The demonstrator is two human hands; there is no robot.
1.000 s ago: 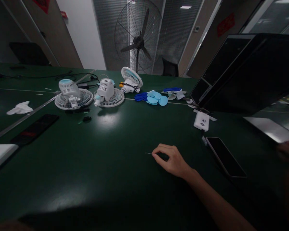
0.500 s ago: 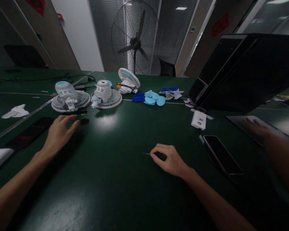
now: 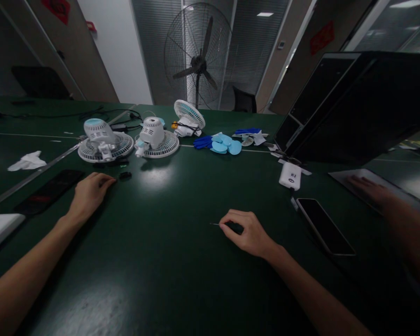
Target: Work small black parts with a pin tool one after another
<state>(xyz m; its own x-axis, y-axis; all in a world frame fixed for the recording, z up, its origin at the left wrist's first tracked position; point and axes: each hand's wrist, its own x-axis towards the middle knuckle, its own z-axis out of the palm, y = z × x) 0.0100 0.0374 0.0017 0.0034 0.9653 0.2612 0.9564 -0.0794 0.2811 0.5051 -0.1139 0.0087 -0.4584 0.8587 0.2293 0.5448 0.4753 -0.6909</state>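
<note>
On the left of the green table [image 3: 168,280], my left hand [image 3: 93,191] rests with its thumb and fingertips pressed together; whether anything small is between them is too small to tell. A small black part [image 3: 125,176] lies just right of those fingertips. My right hand [image 3: 243,231] is closed round a small screwdriver [image 3: 235,227] with a dark handle, its thin metal shaft pointing left over the table. Behind my left hand are a white fan [image 3: 100,140] and a second white fan [image 3: 154,137], both face down.
A third small fan [image 3: 189,119], blue gloves [image 3: 202,142] and light blue blades [image 3: 226,143] lie farther back. At right are a white device [image 3: 290,176], a phone [image 3: 325,226], a monitor [image 3: 357,107] and another person's hand [image 3: 371,189]. A black phone [image 3: 49,191] is at left.
My left hand's fingers have come together and lowered to the table, beside the small black part. My right hand still holds the screwdriver. The other person's hand has shifted slightly left.
</note>
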